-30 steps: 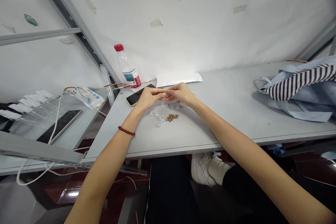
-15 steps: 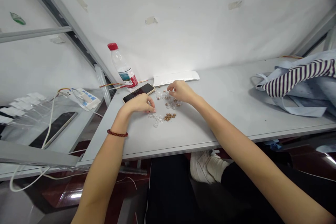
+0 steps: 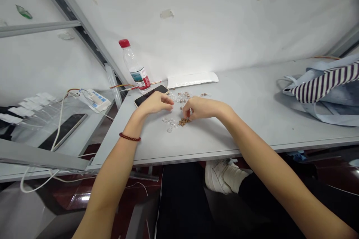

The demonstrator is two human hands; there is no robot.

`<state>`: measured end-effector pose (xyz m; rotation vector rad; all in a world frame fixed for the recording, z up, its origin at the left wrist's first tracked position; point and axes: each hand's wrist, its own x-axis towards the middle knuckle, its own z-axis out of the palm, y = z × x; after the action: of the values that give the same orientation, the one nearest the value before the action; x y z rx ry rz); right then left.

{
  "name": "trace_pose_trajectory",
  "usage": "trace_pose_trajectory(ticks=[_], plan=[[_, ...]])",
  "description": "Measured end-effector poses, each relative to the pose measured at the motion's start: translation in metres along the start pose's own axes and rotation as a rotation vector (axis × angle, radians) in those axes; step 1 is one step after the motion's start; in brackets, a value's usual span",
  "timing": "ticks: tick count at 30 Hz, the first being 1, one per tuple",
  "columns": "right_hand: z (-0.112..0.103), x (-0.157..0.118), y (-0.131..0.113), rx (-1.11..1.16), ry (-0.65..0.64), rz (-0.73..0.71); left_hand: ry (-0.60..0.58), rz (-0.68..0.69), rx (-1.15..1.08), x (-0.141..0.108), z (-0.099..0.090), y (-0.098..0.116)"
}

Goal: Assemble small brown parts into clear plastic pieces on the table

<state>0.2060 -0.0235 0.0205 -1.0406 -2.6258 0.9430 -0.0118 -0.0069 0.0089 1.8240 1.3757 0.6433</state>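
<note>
Small brown pieces lie in a little heap on the grey table. My right hand is over the heap's right edge, its thumb and index finger pinched down at the pieces; what is between the fingertips is too small to tell. My left hand hovers left of it, near the black phone, thumb and index finger close together, any held thing too small to make out. Clear pieces lie left of the heap. Behind the hands are more clear pieces, some with brown bits.
A red-capped bottle stands behind the black phone. A white packet lies against the wall. At the right is a light blue bag with a striped strap. Left, a power strip and another phone rest on a lower surface.
My right hand has come down and nearer from the clear pieces to the brown heap. My left hand has lifted off the near clear pieces and moved slightly right. The view has shifted a little.
</note>
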Motion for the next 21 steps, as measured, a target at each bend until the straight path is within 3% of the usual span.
trace_pose_trajectory(ticks=[9,15,18,21], plan=[[0.0,0.001,0.001,-0.037,-0.038,-0.027,0.103,-0.072,-0.164,0.0,0.002,0.004],[0.004,0.006,0.008,-0.065,-0.045,-0.072,0.051,-0.063,-0.183,-0.001,0.001,0.003],[0.003,0.007,0.011,-0.017,0.065,-0.083,-0.001,-0.064,-0.221,-0.003,0.001,0.004],[0.0,0.006,0.011,0.145,0.327,-0.09,-0.005,-0.024,-0.301,-0.005,0.003,0.009]])
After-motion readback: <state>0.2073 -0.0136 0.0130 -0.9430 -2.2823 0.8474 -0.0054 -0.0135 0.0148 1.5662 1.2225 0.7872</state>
